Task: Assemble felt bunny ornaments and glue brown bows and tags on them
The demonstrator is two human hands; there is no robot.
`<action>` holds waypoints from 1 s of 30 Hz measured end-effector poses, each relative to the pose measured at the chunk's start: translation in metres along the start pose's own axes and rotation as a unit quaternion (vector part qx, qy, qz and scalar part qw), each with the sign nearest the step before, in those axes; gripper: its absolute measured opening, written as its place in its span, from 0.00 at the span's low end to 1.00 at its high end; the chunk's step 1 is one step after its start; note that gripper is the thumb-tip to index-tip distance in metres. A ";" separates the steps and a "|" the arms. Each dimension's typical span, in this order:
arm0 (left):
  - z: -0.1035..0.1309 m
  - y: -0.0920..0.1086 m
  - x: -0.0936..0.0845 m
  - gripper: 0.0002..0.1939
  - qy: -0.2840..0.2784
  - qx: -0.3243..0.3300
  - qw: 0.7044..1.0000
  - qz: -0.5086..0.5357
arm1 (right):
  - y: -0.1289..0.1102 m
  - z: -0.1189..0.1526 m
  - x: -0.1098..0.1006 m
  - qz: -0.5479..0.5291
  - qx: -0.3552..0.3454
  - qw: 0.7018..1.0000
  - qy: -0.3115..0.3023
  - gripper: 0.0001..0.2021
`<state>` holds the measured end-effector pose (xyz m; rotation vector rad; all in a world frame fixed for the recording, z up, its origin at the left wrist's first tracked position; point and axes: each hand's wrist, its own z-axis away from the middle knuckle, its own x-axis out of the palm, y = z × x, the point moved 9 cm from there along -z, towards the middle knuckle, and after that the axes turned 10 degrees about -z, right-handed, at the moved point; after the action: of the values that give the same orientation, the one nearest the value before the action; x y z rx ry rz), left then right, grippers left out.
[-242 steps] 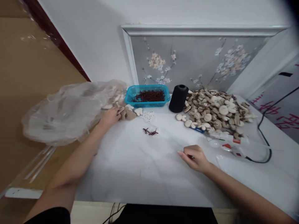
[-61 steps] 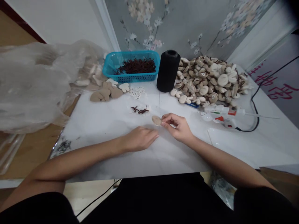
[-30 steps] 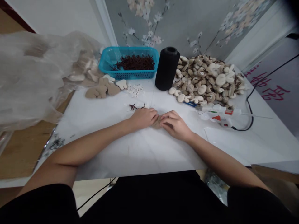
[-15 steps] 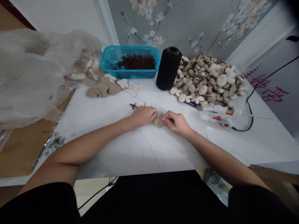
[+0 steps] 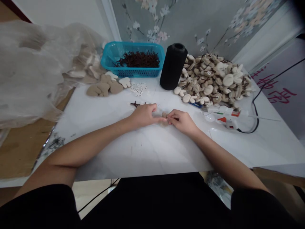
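A small beige padded fabric piece with ear-like lobes (image 5: 164, 114) lies on the table between my hands, mostly covered by fingers. My right hand (image 5: 182, 121) is closed, its thumb and fingertips pinching the right side of the piece. Whether something smaller is in that pinch is too small to tell. My left hand (image 5: 143, 115) is open, thumb stretched out to the piece and apart from the curved forefinger. Just beyond the left hand lie dark brown bows (image 5: 135, 104), partly hidden. Little white labels (image 5: 138, 88) are scattered farther back.
Behind stand a blue basket (image 5: 108, 66) of brown bows and a black thread cone (image 5: 173, 68). Finished-looking padded pieces (image 5: 209, 81) are heaped at right, near a glue gun (image 5: 230, 124) with its cord. Flat beige cutouts (image 5: 102, 89) and a plastic bag (image 5: 35, 73) are at left.
My left hand has opened, its fingers lifting off the beige piece while the thumb reaches to it. My right hand keeps its pinch, slightly shifted. The view has tilted a little.
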<state>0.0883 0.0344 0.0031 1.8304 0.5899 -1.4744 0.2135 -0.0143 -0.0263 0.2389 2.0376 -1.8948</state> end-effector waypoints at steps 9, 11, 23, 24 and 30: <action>0.010 0.033 -0.002 0.05 0.104 0.154 0.978 -0.094 | 0.005 -0.008 0.001 0.002 0.057 0.998 0.006 0.06; 0.013 0.038 -0.004 0.06 0.135 0.173 0.969 -0.117 | 0.005 -0.009 0.000 -0.001 0.063 0.998 0.008 0.06; 0.022 0.041 0.000 0.11 0.096 0.083 0.988 -0.084 | 0.006 -0.016 -0.011 -0.211 0.066 0.968 0.116 0.12; 0.022 0.041 0.002 0.13 0.092 0.081 0.989 -0.088 | 0.005 -0.015 -0.011 -0.224 0.064 0.965 0.119 0.12; 0.023 0.041 0.006 0.20 0.092 0.075 0.986 -0.115 | 0.006 -0.013 -0.011 -0.278 0.054 0.951 0.126 0.11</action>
<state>0.1044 -0.0100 0.0045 2.0880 0.8223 -1.5441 0.2243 -0.0001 -0.0273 -0.0890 2.3508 -2.4181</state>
